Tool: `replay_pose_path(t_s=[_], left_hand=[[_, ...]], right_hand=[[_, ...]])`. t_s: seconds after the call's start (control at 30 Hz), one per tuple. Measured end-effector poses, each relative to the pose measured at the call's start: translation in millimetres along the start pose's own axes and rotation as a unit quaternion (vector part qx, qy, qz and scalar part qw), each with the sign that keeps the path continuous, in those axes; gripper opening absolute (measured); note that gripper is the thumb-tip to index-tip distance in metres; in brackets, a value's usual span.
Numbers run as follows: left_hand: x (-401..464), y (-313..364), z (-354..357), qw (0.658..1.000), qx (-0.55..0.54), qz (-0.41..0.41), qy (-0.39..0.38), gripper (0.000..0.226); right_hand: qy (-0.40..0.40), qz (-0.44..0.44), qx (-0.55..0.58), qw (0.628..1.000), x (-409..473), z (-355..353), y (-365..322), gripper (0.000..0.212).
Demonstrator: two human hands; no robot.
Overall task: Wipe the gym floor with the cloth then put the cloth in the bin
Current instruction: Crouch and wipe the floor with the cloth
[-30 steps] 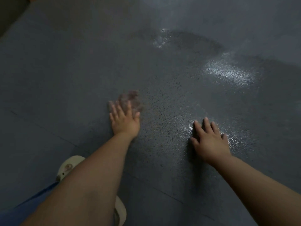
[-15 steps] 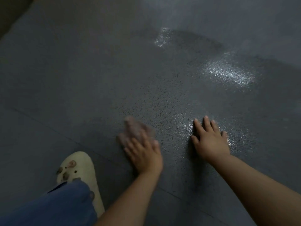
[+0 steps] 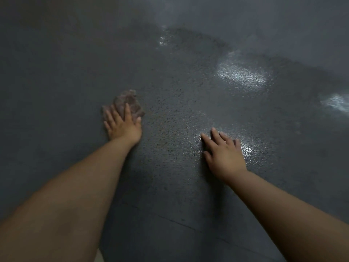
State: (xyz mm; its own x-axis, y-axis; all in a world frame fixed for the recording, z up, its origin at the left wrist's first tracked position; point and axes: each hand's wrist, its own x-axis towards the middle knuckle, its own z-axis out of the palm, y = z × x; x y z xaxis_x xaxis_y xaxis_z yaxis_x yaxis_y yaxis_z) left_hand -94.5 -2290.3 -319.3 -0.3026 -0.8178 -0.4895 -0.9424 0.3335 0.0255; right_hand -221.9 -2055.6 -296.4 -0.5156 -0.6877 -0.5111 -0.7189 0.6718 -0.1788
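Observation:
A small brownish-pink cloth [image 3: 128, 103] lies crumpled on the dark grey gym floor [image 3: 56, 72]. My left hand [image 3: 122, 125] presses flat on the cloth's near part with straight, spread fingers; most of the cloth pokes out beyond the fingertips. To the right, my right hand [image 3: 224, 154] rests palm down on the floor, fingers spread, propping me up. It touches nothing but the floor. No bin is in view.
The floor around my right hand is wet and speckled, with shiny patches [image 3: 243, 74] farther off to the right. A seam between floor tiles [image 3: 188, 226] runs across near my forearms. A sliver of pale shoe [image 3: 99, 257] shows at the bottom edge.
My left hand has slid the cloth away from me and to the left, back out from its near position half a second ago. The right hand has stayed planted in place.

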Motion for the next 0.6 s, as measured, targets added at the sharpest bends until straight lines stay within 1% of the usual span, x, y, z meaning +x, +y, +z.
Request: replay_pose_path(t_s=[0.07,0.13,0.2,0.27,0.37,0.43,0.5,0.53,0.6], left_hand=[[-12,22,10,1.0,-0.008,-0.009,0.025,0.064],[-34,49,23,0.999,0.013,0.033,0.024,0.065],[-59,75,35,0.993,0.047,0.107,0.019,0.066],[-85,99,48,0.978,0.078,0.195,0.003,0.065],[-117,122,64,0.934,0.111,0.335,-0.051,0.063],[-122,125,66,0.907,0.12,0.397,-0.071,0.064],[-116,119,58,0.896,0.083,0.43,-0.077,0.06],[-113,115,53,0.897,0.043,0.435,-0.071,0.054],[-110,110,46,0.904,-0.07,0.42,-0.04,0.034]], right_hand=[[0.023,-0.002,0.031,0.999,2,1,3,0.049],[0.062,-0.003,0.078,0.995,4,2,6,0.045],[0.112,-0.008,0.121,0.986,4,4,9,0.04],[0.157,-0.008,0.148,0.976,3,7,12,0.042],[0.197,0.017,0.185,0.963,1,7,17,0.05],[0.218,0.042,0.222,0.949,0,5,19,0.049],[0.237,0.066,0.269,0.931,1,4,20,0.047],[0.245,0.083,0.292,0.921,2,3,20,0.045],[0.245,0.128,0.327,0.904,4,2,22,0.038]])
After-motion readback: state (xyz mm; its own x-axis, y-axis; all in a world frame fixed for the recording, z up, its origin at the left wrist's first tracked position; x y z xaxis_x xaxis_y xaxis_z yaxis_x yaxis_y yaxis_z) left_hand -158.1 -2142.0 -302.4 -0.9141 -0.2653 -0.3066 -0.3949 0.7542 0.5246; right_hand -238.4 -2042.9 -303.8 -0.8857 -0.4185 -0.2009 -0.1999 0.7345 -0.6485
